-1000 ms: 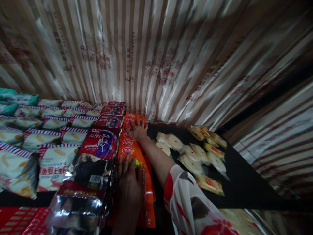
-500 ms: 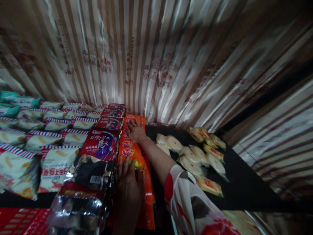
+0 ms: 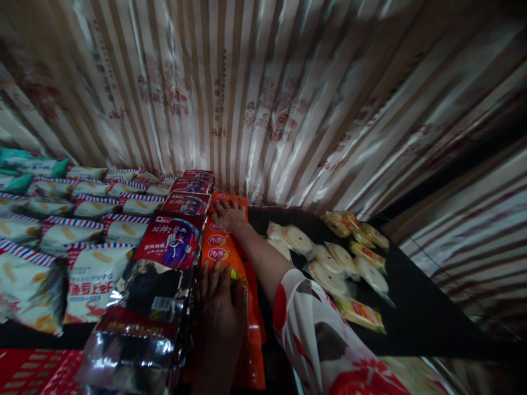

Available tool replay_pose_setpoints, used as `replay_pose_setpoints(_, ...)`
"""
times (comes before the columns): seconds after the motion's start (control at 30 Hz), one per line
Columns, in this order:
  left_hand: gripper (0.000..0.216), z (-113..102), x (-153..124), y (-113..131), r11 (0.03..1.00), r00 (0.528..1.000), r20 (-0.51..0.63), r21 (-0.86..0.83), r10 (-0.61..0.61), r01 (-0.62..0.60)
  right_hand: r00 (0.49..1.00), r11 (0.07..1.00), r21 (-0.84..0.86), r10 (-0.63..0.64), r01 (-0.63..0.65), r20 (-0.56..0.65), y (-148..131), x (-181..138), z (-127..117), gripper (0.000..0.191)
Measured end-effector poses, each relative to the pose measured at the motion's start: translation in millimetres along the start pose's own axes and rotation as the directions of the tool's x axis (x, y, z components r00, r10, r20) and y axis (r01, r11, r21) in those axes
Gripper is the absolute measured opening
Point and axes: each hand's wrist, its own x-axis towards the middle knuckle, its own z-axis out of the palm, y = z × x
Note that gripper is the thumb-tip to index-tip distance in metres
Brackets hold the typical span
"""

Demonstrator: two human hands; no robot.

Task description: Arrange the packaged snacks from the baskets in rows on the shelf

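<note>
Both my hands lie on a column of orange snack packets (image 3: pixel 218 240) with oval red-and-white logos. My right hand (image 3: pixel 230 216) rests near the far end with its fingers spread over the packets. Closer to me, my left hand (image 3: pixel 220 307) lies flat on the near part, fingers stretched out and apart. Directly left of the orange packets runs a row of dark red and silver packets (image 3: pixel 171 236), overlapping one another. The lower parts of the orange packets are partly hidden under my left hand and forearm.
Rows of white snack bags (image 3: pixel 93 280) fill the left side, with teal bags (image 3: pixel 39 164) behind. On the black surface (image 3: pixel 428 307) at right lie round pale wrapped cakes (image 3: pixel 327 277) and yellow packets (image 3: pixel 360 314). A striped curtain (image 3: pixel 230 104) hangs behind. A red basket (image 3: pixel 33 370) is at lower left.
The view has shifted slightly, so the goods at right sit a little farther right. Both hands stay on the orange packets, with little visible movement.
</note>
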Motion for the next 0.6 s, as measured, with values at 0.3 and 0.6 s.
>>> replay_pose_setpoints(0.3,0.039,-0.2,-0.1,0.7,1.000,1.000,-0.011,-0.010,-0.011,0.011,1.000,1.000,-0.014,-0.013,0.014,0.021,-0.4,-0.5,2.6,0.056)
replay_pose_setpoints(0.6,0.037,-1.2,-0.5,1.4,0.999,1.000,-0.025,-0.032,-0.004,0.003,0.996,1.000,0.008,0.015,-0.016,0.089,-0.3,2.0,2.7,0.057)
